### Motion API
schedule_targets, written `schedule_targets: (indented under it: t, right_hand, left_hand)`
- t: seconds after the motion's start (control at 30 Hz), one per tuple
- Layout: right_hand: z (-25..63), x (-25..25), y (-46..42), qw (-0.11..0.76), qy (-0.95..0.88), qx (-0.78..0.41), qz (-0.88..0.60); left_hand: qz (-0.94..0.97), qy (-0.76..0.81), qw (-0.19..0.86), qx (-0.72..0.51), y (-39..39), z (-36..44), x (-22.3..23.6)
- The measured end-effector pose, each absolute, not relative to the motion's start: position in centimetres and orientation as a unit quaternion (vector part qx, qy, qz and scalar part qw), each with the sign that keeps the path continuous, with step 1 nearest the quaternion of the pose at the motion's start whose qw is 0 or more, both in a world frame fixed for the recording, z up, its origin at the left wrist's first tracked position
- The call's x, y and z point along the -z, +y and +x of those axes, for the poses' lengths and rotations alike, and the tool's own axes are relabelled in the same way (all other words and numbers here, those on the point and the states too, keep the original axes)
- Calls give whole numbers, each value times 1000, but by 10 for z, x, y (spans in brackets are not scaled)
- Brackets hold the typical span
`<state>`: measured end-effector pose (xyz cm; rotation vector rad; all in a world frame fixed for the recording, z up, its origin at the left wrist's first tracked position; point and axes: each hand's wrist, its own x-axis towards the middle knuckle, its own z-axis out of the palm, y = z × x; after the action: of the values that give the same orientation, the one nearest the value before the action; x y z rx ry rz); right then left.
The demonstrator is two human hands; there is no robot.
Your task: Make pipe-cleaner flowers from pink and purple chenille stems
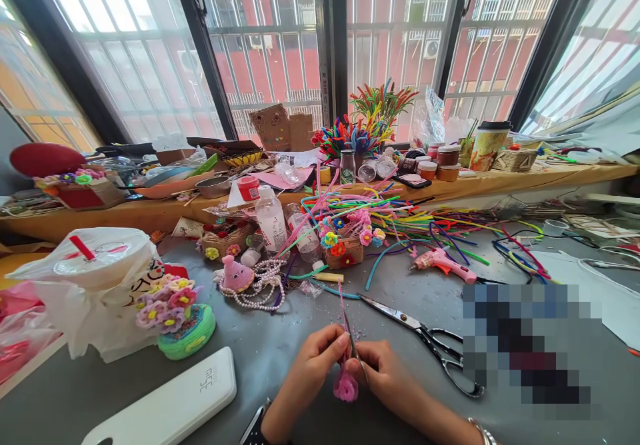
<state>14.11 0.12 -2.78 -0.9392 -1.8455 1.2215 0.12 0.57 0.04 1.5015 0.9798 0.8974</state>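
Observation:
Near the front middle of the table, my left hand [320, 358] is closed in a pinch on a pink pipe cleaner [341, 296], whose free end points up. Below the fingers hangs a fuzzy pink looped flower [345, 388], apparently on the same pipe cleaner. My right hand [383, 365] is closed around a slim, pointed metal tool [353, 345], close beside the pipe cleaner. Whether the tool is tweezers or small scissors I cannot tell. The fingers hide part of both. To the right lie large black-handled scissors [420, 328], partly spread.
A pink glue gun [443, 263] rests beyond the scissors. Many coloured pipe cleaners [415, 215] spread across the back. At left are a white power bank [175, 398], a flower ornament [187, 332] and a bagged cup [107, 265]. A pearl string [265, 292] lies behind my hands.

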Motion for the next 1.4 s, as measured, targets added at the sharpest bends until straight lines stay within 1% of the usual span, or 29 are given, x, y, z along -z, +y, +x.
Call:
schedule_targets:
  t: [0.43, 0.73, 1.0, 1.23, 1.4]
  right_hand:
    - [139, 35, 6, 367, -720, -419, -414]
    - [141, 32, 1, 365, -716, -468, -367]
    - [141, 33, 4, 376, -712, -436, -402]
    - [143, 30, 2, 377, -715, -486, -332]
    - [142, 29, 1, 379, -705, -493, -340]
  left_hand:
    - [630, 421, 535, -374, 8, 0, 2]
    - [640, 413, 536, -364, 7, 0, 4]
    - [642, 423, 530, -358, 8, 1, 6]
    - [634, 415, 546, -357, 7, 1, 4]
    - [639, 417, 534, -363, 7, 1, 1]
